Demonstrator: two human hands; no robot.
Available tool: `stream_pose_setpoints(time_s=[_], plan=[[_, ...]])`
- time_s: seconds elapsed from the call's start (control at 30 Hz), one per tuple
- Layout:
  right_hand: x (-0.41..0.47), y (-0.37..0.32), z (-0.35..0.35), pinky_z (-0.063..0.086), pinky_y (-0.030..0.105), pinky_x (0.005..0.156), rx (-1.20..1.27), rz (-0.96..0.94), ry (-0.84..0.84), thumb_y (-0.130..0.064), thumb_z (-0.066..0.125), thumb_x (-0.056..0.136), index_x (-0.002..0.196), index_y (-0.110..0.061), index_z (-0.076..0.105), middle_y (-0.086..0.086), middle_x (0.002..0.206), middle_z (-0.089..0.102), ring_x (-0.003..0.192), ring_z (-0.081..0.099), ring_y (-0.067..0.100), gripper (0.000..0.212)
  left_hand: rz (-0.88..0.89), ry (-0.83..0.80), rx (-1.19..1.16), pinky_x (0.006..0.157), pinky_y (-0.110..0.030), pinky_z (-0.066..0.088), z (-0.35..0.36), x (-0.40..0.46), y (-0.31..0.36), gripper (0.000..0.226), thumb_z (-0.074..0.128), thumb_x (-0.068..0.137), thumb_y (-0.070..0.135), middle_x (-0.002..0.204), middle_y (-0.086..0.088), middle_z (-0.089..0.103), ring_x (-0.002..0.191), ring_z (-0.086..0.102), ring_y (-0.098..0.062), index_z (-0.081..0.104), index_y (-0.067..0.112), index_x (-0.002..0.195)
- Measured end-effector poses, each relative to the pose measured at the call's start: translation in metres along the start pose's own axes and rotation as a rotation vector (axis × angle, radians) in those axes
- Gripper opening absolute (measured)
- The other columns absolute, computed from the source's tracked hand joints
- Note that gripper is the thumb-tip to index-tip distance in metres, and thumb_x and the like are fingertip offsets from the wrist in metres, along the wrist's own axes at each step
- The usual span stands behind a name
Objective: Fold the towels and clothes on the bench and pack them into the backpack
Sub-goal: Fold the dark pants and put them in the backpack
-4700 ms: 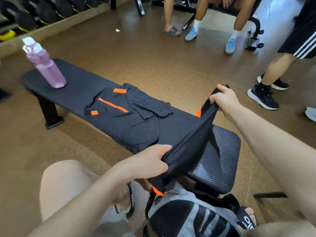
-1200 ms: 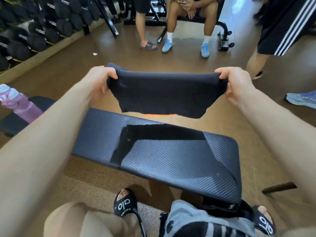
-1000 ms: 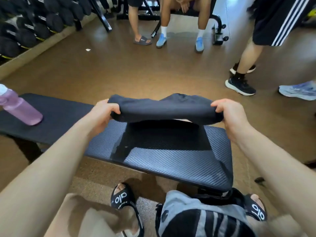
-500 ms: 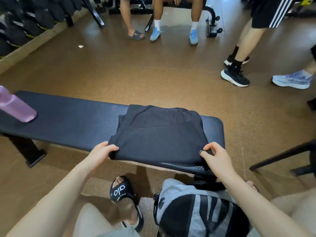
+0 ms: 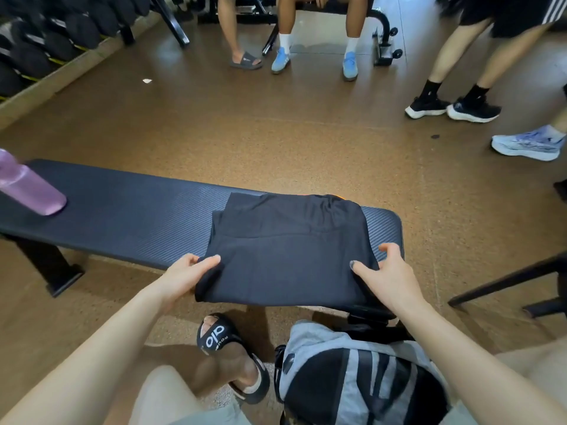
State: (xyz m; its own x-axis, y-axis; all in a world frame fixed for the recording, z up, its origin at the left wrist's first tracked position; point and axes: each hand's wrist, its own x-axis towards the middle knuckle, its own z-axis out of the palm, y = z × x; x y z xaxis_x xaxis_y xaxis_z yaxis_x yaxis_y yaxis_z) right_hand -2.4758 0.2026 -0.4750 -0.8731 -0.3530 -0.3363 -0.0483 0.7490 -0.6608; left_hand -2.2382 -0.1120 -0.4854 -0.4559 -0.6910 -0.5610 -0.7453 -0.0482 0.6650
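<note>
A folded black garment [image 5: 288, 250] lies on the right end of the dark padded bench [image 5: 138, 210], its near edge hanging past the bench's front. My left hand [image 5: 184, 276] grips the garment's near-left corner, thumb on top and fingers underneath. At the near-right corner my right hand [image 5: 383, 277] has its fingers spread, with only the thumb resting on the cloth. The grey and black backpack [image 5: 352, 381] stands on the floor between my legs, just below the bench end.
A purple water bottle [image 5: 27, 188] stands at the bench's left end. Several people's legs and shoes [image 5: 472, 108] are on the brown floor beyond. Dumbbells on a rack [image 5: 46, 35] line the far left. A dark metal frame [image 5: 515, 283] juts in at right.
The garment, held up and stretched between both hands, was folded over and laid on the bench. My right hand has loosened its hold on the near-right corner.
</note>
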Motion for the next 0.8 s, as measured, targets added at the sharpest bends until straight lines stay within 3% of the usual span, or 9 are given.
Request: stream_pose_setpoints(time_s=[0.1, 0.2, 0.3, 0.4, 0.5, 0.57, 0.67, 0.8], plan=[[0.014, -0.010, 0.007, 0.049, 0.043, 0.091, 0.037, 0.015, 0.028, -0.044, 0.071, 0.087, 0.129, -0.018, 0.044, 0.004, 0.112, 0.065, 0.111, 0.059, 0.030, 0.056, 0.073, 0.095, 0.118, 0.072, -0.036, 0.040, 0.006, 0.007, 0.004, 0.035, 0.069, 0.091, 0.041, 0.085, -0.005, 0.058, 0.081, 0.052, -0.024, 0.052, 0.012, 0.080], [0.019, -0.005, 0.009, 0.048, 0.040, 0.084, 0.115, 0.002, 0.051, -0.026, 0.066, 0.090, 0.115, -0.020, 0.050, 0.005, 0.107, 0.067, 0.100, 0.061, 0.028, 0.030, 0.033, -0.036, 0.013, 0.074, -0.035, 0.041, 0.001, 0.006, 0.001, 0.029, 0.071, 0.088, 0.019, 0.076, -0.005, 0.054, 0.078, 0.049, -0.023, 0.048, 0.018, 0.069], [0.017, 0.005, 0.006, 0.039, 0.035, 0.075, 0.164, -0.011, 0.036, -0.015, 0.064, 0.087, 0.113, -0.019, 0.049, 0.004, 0.108, 0.064, 0.096, 0.056, 0.024, 0.030, -0.001, -0.171, -0.110, 0.069, -0.034, 0.035, -0.009, -0.001, -0.003, 0.036, 0.075, 0.069, 0.016, 0.067, -0.001, 0.043, 0.072, 0.041, -0.020, 0.041, 0.025, 0.060], [0.022, 0.007, 0.003, 0.035, 0.032, 0.077, 0.149, 0.009, -0.035, -0.013, 0.066, 0.085, 0.127, -0.017, 0.045, 0.002, 0.109, 0.064, 0.103, 0.056, 0.025, 0.047, -0.010, -0.207, -0.106, 0.071, -0.035, 0.042, -0.007, -0.008, 0.000, 0.031, 0.073, 0.054, 0.011, 0.071, -0.004, 0.058, 0.074, 0.054, -0.023, 0.052, 0.016, 0.076], [0.033, -0.003, 0.000, 0.038, 0.032, 0.083, 0.122, 0.009, -0.037, -0.032, 0.073, 0.086, 0.137, -0.017, 0.042, -0.002, 0.106, 0.063, 0.108, 0.056, 0.023, 0.062, -0.039, -0.226, -0.121, 0.087, -0.038, 0.053, 0.001, -0.004, 0.002, 0.049, 0.084, 0.061, 0.027, 0.100, -0.003, 0.076, 0.095, 0.071, -0.023, 0.063, 0.012, 0.103], [0.042, -0.007, 0.000, 0.039, 0.032, 0.083, 0.097, 0.013, -0.018, -0.035, 0.071, 0.089, 0.130, -0.017, 0.048, -0.003, 0.101, 0.062, 0.109, 0.058, 0.024, 0.051, -0.016, -0.191, -0.120, 0.099, -0.041, 0.053, 0.008, 0.000, 0.002, 0.048, 0.083, 0.074, 0.036, 0.114, 0.002, 0.075, 0.105, 0.071, -0.019, 0.067, 0.022, 0.116], [0.051, -0.006, 0.001, 0.039, 0.033, 0.079, 0.137, 0.033, 0.013, -0.021, 0.063, 0.091, 0.110, -0.018, 0.054, 0.000, 0.102, 0.064, 0.104, 0.060, 0.026, 0.021, -0.009, -0.142, -0.099, 0.099, -0.043, 0.054, 0.013, 0.000, 0.003, 0.031, 0.076, 0.087, 0.025, 0.116, 0.003, 0.073, 0.106, 0.071, -0.021, 0.065, 0.026, 0.116], [0.056, -0.005, 0.004, 0.040, 0.034, 0.078, 0.057, 0.015, -0.003, -0.016, 0.059, 0.089, 0.110, -0.017, 0.054, 0.000, 0.097, 0.062, 0.097, 0.057, 0.026, 0.021, -0.040, -0.205, -0.091, 0.101, -0.042, 0.053, 0.012, -0.010, 0.000, 0.029, 0.069, 0.093, 0.013, 0.113, 0.005, 0.076, 0.107, 0.071, -0.019, 0.068, 0.024, 0.119]])
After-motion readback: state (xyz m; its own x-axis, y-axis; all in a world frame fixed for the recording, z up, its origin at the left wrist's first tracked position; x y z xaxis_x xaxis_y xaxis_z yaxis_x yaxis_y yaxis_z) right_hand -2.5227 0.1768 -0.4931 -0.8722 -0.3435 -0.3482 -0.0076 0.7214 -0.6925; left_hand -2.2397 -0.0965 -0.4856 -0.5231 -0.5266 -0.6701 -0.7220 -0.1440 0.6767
